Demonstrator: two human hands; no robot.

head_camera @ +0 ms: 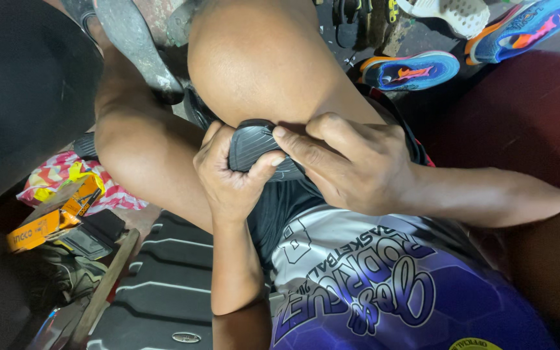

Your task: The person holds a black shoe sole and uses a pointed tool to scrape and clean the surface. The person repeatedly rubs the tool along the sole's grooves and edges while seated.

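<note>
**Both hands clamped on a ribbed sole piece at the knee**

Your left hand (228,175) and right hand (351,165) both hold the black ribbed rubber sole piece (254,146). The piece sits pressed against the underside of your raised bare knee (260,58), just above your lap. The left grip is closed around the near edge, thumb on the ribbed face. The right grip is closed over the far side, index finger laid along the top edge. Judged from this posture, the knee serves as a backstop, so the piece stays braced while both hands flex or press it.

Note the surroundings. A black ridged rubber mat (163,285) lies on the floor below your left forearm. To the left lie an orange cardboard box (46,223), a red-and-white patterned cloth (59,175) and a wooden stick (105,288). Blue-and-orange running shoes (413,70) rest on the floor beyond the knee, well apart from the hands. Your own legs crowd the working space; nothing else stands between the hands and the piece.
</note>
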